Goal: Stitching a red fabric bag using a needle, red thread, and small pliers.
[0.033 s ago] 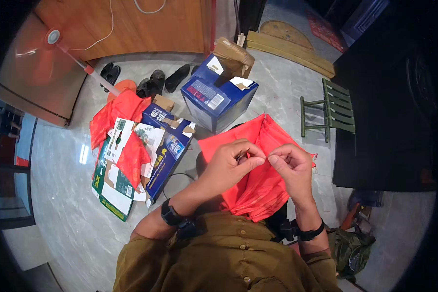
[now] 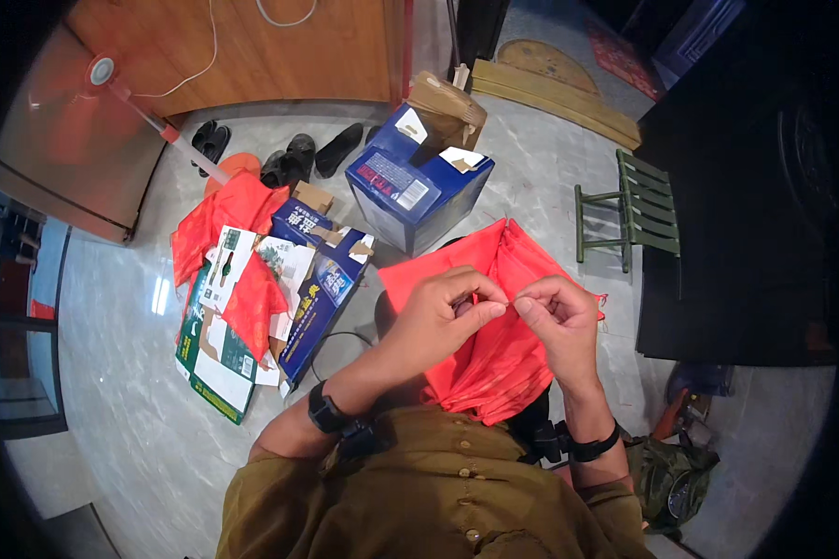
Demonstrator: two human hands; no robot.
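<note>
A bright red cloth [image 2: 489,373], folded and creased, is spread over my lap, with a seam or fold line running up its middle. Above it my left hand [image 2: 447,312] is closed, thumb and forefinger pinched together. My right hand [image 2: 564,326] also pinches, its fingertips almost meeting those of the left. Whatever lies between the fingertips is too small to make out. At the cloth's right edge a bit of red cord [image 2: 603,300] sticks out. Dark bands sit on both wrists.
An open blue carton [image 2: 410,200] stands ahead. To the left, red cloth pieces [image 2: 252,303] lie over flattened cardboard boxes [image 2: 312,317]. Black shoes [image 2: 338,149] and a fan [image 2: 103,70] are beyond. A green folding stool [image 2: 648,210] stands right; a camouflage bag [image 2: 671,475] lies lower right.
</note>
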